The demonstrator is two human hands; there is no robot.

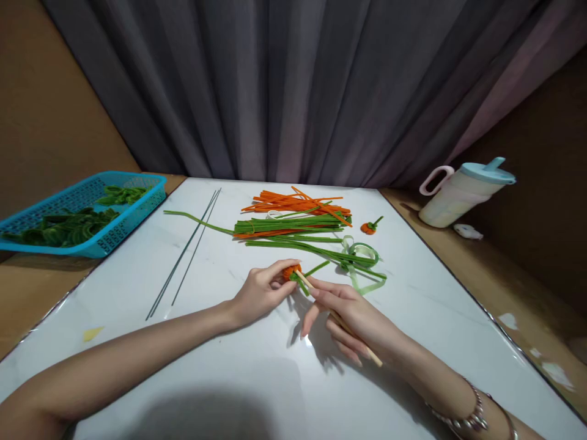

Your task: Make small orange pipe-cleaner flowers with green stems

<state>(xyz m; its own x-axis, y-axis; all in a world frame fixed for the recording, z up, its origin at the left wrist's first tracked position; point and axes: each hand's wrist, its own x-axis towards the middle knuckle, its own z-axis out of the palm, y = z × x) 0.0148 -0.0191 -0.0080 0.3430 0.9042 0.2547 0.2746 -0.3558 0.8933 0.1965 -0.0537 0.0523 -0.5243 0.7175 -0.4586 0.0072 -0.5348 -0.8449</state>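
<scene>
**A:** ok so where's the little orange fuzzy pipe-cleaner coil at?

**B:** just below the middle of the white marble-look surface, pinched in the left hand fingertips. Right hand is closed around a thin wooden stick, its tip touching the coil, with a green stem bit poking out toward 2 o'clock.

**A:** and the rest?

**B:** pile of loose green and orange pipe cleaners at 12, a finished small orange one at 1, thin dark wires at 10, blue plastic basket of green coils way off at 10, pale lidded jug at 2.
</scene>
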